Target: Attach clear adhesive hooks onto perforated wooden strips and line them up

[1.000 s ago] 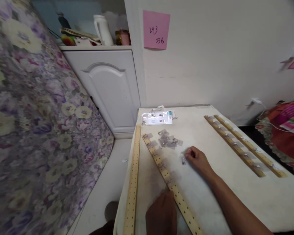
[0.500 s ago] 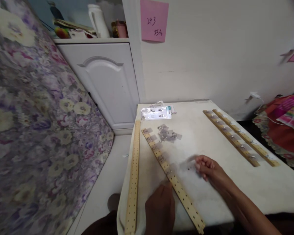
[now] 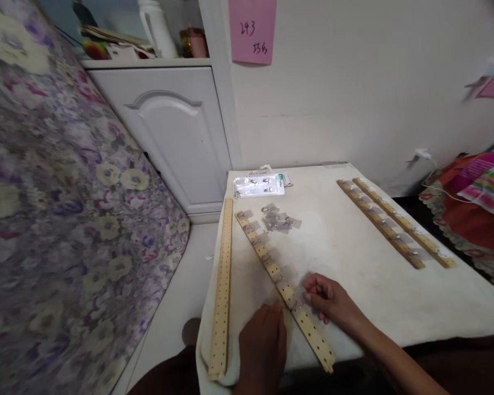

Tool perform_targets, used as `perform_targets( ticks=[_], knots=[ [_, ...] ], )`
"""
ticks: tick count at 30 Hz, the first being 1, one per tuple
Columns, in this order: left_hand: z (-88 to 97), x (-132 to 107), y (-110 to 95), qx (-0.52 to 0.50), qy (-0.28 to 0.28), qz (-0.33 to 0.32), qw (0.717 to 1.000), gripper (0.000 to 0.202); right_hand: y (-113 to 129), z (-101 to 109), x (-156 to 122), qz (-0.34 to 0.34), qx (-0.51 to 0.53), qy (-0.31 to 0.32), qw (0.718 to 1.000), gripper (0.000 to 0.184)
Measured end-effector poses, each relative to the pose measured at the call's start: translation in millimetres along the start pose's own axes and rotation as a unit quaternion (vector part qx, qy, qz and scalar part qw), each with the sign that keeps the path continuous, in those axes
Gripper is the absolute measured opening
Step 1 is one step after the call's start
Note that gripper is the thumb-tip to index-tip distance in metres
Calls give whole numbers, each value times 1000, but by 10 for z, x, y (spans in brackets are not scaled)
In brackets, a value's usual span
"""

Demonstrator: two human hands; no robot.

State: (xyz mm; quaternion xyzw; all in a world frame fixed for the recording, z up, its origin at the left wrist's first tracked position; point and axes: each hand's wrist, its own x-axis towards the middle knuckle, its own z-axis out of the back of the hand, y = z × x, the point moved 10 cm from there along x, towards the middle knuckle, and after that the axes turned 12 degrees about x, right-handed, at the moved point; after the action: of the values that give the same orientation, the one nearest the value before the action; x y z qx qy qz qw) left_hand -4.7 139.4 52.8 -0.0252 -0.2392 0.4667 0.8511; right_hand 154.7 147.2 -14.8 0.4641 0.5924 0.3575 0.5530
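A pale wooden strip [image 3: 308, 329] with rows of holes lies slanted on the table in front of me. Small metal clips with clear plastic tabs [image 3: 265, 257] sit along its upper part. My left hand [image 3: 263, 343] is closed at the strip's left edge, its fingertips against the wood. From the other side, my right hand [image 3: 327, 299] pinches a metal clip [image 3: 297, 305] by its clear tab, with the metal end at the strip. Beyond the strip, several loose clips [image 3: 278, 219] lie in a heap.
A second holed strip [image 3: 221, 296] runs along the table's left edge. Two strips with clips [image 3: 379, 219] lie at the right. A clear blister pack [image 3: 258, 185] rests at the back of the cream-covered table [image 3: 379, 302]. A floral curtain [image 3: 86, 219] hangs at the left.
My right hand has moved left and slightly down, bringing the clip from beside the strip to its edge. My left hand stays at the strip. The whole view has shifted slightly.
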Motion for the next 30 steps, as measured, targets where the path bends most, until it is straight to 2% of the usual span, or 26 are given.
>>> perform_targets(
  ticks=[6,10,15,22,30],
  knots=[
    [-10,-85,-98,2,-16,-29,999,33,33,-1,-3,2,-15,-7,1000,16],
    [-30,-77,-119,8,-4,-34,999,37,18,8,-8,7,-15,-10,1000,15],
    [-23,-45,-136,18,5,-36,999,39,-14,9,-5,12,-18,-12,1000,12],
    [4,-35,-138,17,-10,-37,999,38,20,2,-30,25,-17,-21,999,10],
    [-77,-55,-144,29,26,-37,999,39,-8,26,-43,16,-18,-29,999,10]
  ],
)
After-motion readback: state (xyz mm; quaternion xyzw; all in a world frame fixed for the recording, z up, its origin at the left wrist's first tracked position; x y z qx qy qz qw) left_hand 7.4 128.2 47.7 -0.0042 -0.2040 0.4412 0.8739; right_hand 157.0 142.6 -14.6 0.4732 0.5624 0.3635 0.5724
